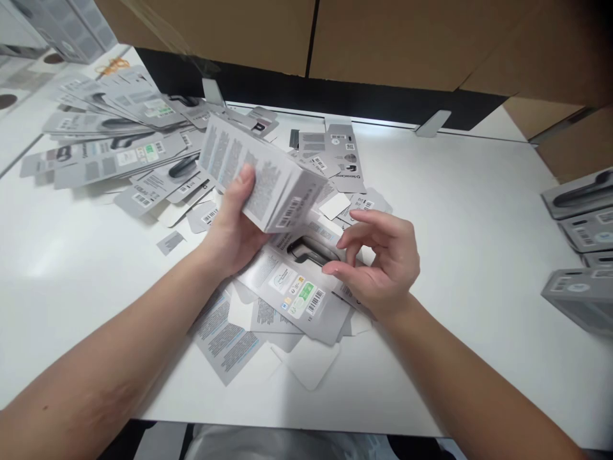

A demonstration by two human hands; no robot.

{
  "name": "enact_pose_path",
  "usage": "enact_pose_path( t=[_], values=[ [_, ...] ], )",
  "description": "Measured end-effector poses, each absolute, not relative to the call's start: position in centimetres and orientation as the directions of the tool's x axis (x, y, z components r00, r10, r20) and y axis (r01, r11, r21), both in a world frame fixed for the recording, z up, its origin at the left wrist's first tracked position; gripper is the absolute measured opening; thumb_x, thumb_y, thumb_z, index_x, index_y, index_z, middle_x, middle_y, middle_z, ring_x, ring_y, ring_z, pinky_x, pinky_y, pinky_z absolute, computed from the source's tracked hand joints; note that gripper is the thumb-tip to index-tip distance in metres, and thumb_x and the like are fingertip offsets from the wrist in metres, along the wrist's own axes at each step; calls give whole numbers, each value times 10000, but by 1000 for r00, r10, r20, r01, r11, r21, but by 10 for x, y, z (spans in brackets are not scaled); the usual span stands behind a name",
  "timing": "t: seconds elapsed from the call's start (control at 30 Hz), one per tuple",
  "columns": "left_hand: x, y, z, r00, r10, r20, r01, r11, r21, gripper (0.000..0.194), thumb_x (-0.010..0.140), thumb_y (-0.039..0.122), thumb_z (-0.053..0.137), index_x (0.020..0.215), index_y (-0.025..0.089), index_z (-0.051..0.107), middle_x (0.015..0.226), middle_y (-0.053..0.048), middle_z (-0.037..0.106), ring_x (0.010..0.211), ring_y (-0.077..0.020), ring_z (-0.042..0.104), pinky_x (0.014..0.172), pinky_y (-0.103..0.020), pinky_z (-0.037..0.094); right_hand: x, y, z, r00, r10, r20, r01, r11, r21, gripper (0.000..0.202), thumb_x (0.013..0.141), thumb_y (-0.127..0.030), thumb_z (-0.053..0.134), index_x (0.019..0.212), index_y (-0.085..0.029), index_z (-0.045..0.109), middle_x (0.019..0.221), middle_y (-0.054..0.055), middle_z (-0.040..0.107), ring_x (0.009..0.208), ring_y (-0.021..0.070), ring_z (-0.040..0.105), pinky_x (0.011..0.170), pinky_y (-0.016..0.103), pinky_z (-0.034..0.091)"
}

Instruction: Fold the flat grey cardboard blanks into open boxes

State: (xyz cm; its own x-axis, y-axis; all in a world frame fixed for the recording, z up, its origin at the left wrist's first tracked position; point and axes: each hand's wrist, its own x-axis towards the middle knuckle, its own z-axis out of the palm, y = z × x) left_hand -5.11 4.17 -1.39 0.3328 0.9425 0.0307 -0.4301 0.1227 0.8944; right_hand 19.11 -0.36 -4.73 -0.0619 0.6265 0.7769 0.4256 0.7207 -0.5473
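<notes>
My left hand [232,233] grips a grey printed box [261,176], its thumb on the text-covered side and the other fingers beneath. The box is tilted above a loose pile of flat grey printed cartons [306,294]. To the right of the box, my right hand [378,255] hovers over the pile with its fingers curved and apart, and nothing shows between them. Part of the pile is hidden under the box and both hands.
Many flat cartons [138,144] lie fanned at the back left of the white table [460,255]. Brown cardboard boxes [383,38] stand along the back. Grey boxes [582,294] stand at the right edge. A small paper piece [170,243] lies left of centre.
</notes>
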Motion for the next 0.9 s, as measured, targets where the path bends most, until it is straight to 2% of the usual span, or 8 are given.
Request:
enact_pose_path(
  t=[0.13,0.2,0.37,0.47,0.63,0.7,0.8,0.9],
  values=[
    [-55,38,-17,463,878,122,-309,31,951,613,874,754,991,1262,298,859,1272,-106,901,1403,-536,781,1133,-705,669,191,-3,-44,-55,580,813,408,756,-512,581,1035,-623,953,1489,-335,734,994,-17,745,605,151,629,427,292,549],
    [-56,35,-20,533,836,133,-250,5,968,608,866,686,1025,1270,262,861,1290,-124,899,1367,-506,809,1130,-659,683,191,-4,-41,-54,573,818,387,767,-512,482,1066,-570,939,1451,-339,765,951,-27,737,577,140,595,450,292,558],
    [-54,30,-27,484,869,104,-297,52,954,687,895,695,1003,1385,254,811,1331,-121,889,1405,-439,803,1181,-556,664,191,-6,-40,-42,640,767,352,728,-588,521,1011,-539,1005,1428,-344,762,947,-21,733,633,164,644,472,299,581],
    [-49,32,-21,412,906,97,-403,86,911,669,962,734,925,1398,246,788,1355,-116,870,1413,-426,794,1186,-543,655,193,-5,-43,-57,654,755,332,725,-603,636,968,-583,1033,1470,-343,725,974,-18,725,641,170,651,468,313,604],
    [-46,38,-5,262,965,-17,-524,157,837,687,1120,833,612,1443,243,753,1405,-117,830,1365,-432,778,1120,-559,663,194,-5,-44,-60,675,736,314,712,-628,699,922,-593,1062,1459,-335,696,1037,-9,711,660,163,657,405,291,574],
    [-47,37,-4,225,974,-20,-533,140,835,687,1077,835,682,1425,247,753,1400,-109,833,1350,-432,782,1101,-555,671,193,-6,-43,-62,683,728,327,703,-631,688,927,-583,1059,1458,-336,699,1012,-18,706,651,159,653,416,291,582],
    [-48,32,-13,412,908,82,-456,127,881,684,947,748,912,1380,235,782,1384,-131,857,1340,-451,812,1081,-559,696,193,-8,-44,-65,687,723,375,689,-621,635,957,-571,1033,1461,-347,718,1047,-1,745,667,171,672,458,317,615],
    [-52,27,-24,593,800,97,-351,148,924,688,962,742,920,1394,220,802,1336,-164,882,1290,-457,851,1046,-563,722,193,-9,-44,-72,673,736,401,696,-596,594,969,-538,1028,1459,-364,740,1141,23,780,670,170,676,462,323,603]
  ],
)
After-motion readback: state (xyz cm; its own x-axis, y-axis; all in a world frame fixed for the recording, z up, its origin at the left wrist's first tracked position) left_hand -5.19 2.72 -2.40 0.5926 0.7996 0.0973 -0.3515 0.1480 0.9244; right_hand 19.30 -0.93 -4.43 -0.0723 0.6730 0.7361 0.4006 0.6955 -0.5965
